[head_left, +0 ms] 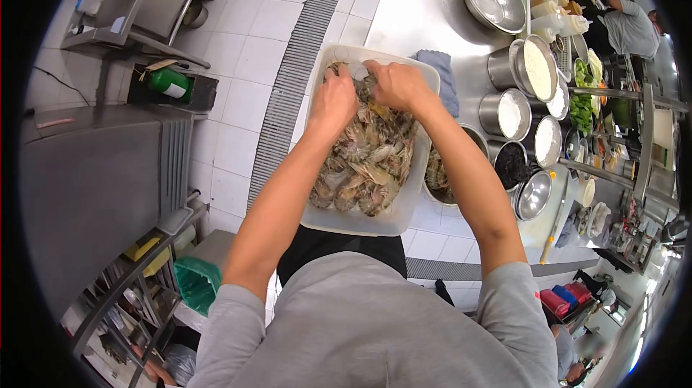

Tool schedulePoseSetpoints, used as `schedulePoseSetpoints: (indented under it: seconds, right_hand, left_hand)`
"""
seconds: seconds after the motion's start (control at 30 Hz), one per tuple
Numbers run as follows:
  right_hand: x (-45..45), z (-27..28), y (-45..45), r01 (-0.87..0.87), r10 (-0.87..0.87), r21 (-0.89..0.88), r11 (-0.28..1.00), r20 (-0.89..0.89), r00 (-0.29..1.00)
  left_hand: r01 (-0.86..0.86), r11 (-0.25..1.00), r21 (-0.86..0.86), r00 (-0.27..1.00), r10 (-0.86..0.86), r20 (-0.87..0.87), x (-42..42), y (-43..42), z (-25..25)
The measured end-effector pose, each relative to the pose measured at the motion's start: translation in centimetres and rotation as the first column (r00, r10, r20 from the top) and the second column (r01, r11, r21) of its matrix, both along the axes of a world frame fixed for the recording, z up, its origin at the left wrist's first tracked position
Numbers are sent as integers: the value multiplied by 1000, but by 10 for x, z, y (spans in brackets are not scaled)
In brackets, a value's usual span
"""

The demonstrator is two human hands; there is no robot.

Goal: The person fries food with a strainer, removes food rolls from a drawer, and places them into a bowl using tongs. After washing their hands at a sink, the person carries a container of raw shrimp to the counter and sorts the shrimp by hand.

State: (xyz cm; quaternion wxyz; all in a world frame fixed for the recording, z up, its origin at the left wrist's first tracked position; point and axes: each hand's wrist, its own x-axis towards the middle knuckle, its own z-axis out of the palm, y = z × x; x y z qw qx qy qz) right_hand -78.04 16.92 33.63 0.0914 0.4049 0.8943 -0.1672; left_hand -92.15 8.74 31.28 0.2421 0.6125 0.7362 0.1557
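Note:
A translucent plastic tub [398, 222] in front of me holds a heap of raw, grey-brown prawns [371, 150]. Both hands are over its far end. My left hand [336, 103] is closed, fingers curled down round a prawn whose brownish end shows beside the fingertips. My right hand [400, 86] is closed too, its thumb and fingers pinching a greyish prawn [365, 88] between the two hands. The undersides of the fingers are hidden. Thin feelers stick up near the tub's far rim.
Right of the tub, a metal pot [435, 190] holds more prawns, partly behind my right forearm. A blue-grey cloth [440, 74], steel bowl [494, 0] and several containers of white powder [513, 114] are on the steel counter. A green-lined bin [196, 283] stands left; co-workers are beyond.

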Motion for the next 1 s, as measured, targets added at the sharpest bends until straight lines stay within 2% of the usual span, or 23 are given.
schedulePoseSetpoints:
  seconds: [0.03, 0.1, 0.2, 0.27, 0.3, 0.37, 0.43, 0.5, 0.53, 0.6, 0.67, 0.73, 0.8, 0.87, 0.9, 0.97, 1.0]
  right_hand:
    - [0, -5, 2, 0, 0, 1, 1000, 0, 1000]
    - [1, -8, 4, 63, -76, -77, 995, -181, 981]
    - [-3, -7, 7, 47, -63, -123, 991, -135, 989]
    - [-6, -10, 6, 72, -86, -91, 993, -166, 982]
    - [-8, -12, 5, 96, -106, -58, 994, -194, 975]
    - [-16, -1, 0, 90, -98, -61, 994, -131, 987]
    - [-17, -4, 0, 86, -90, -65, 994, -69, 993]
    - [-17, -15, 0, -9, 18, 67, 998, -132, 991]
    - [-16, -14, -1, -11, 20, 65, 998, -136, 990]
    - [-13, -9, -9, -150, 160, 111, 982, -85, 983]
    - [-11, 0, -18, -198, 211, 121, 973, -108, 971]
    - [-10, -3, -28, -235, 253, 132, 963, -131, 959]
    - [-11, -15, -40, -314, 345, 241, 918, -98, 933]
    - [-7, -16, -50, -299, 320, 218, 929, -65, 945]
    - [-4, -15, -55, -267, 299, 244, 932, -105, 948]
    - [3, -7, -65, -231, 278, 273, 934, -147, 949]
    - [8, 2, -71, -181, 233, 226, 957, -225, 946]
  left_hand:
    - [-56, 998, 27, 998, 56, -15, 3, 3, -3]
    - [-108, 992, 57, 994, 110, -25, 7, 7, -6]
    - [-129, 987, 94, 992, 129, 0, 5, 7, -9]
    - [-179, 962, 208, 984, 170, 61, 3, 8, -16]
    - [-177, 962, 206, 984, 168, 62, 2, 6, -7]
    - [-138, 990, 10, 990, 138, 0, 1, -7, 32]
    - [-91, 995, 40, 996, 90, 16, -1, -31, 51]
    - [-46, 997, 67, 999, 45, 25, -6, -45, 53]
    - [-37, 998, 49, 997, 34, 76, -9, -50, 50]
    - [-33, 999, 36, 991, 28, 128, -13, -52, 48]
    - [-70, 987, 148, 987, 47, 151, -13, -50, 48]
    - [-88, 981, 175, 983, 57, 174, -16, -44, 47]
    - [-101, 974, 201, 978, 60, 199, -18, -33, 46]
    - [-14, 941, 338, 996, -16, 87, -22, -16, 45]
    - [-15, 942, 336, 996, -16, 89, -22, -6, 41]
    - [271, 923, 274, 959, -234, -158, -21, 17, 28]
    - [273, 921, 278, 958, -235, -161, -20, 27, 23]
